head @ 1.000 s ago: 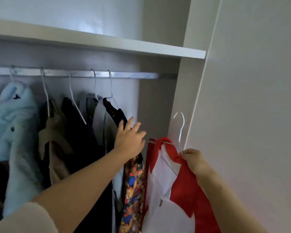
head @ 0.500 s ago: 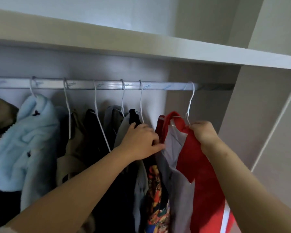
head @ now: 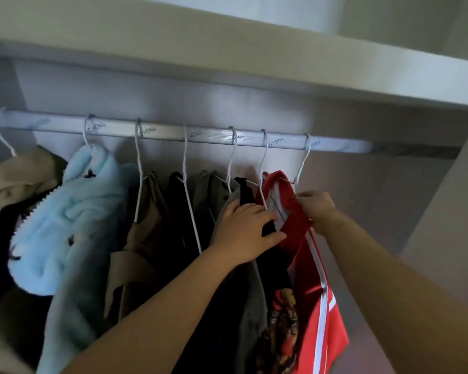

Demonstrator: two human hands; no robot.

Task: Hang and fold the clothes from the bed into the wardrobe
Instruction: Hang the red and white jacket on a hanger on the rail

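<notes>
**Red jersey on the wardrobe rail, both hands at its neck**

I see a glossy red jersey (head: 305,265) with white stripes hanging from a thin white wire hanger (head: 302,163). The hanger's hook sits over the ribbed silver rail (head: 173,132), last in the row on the right. The right hand (head: 314,209) has its fingers curled, pinching the red neckline just below the hanger's twisted neck. The left hand (head: 243,233) lies flat with fingers nearly straight, pressing the black garment (head: 246,193) beside the jersey. Its thumb touches the red cloth and it grasps nothing. Further left hang a grey coat (head: 214,190), a tan jacket (head: 149,211) and a fluffy pale blue fleece (head: 70,211). A flat white shelf (head: 227,63) runs above the rail.
</notes>
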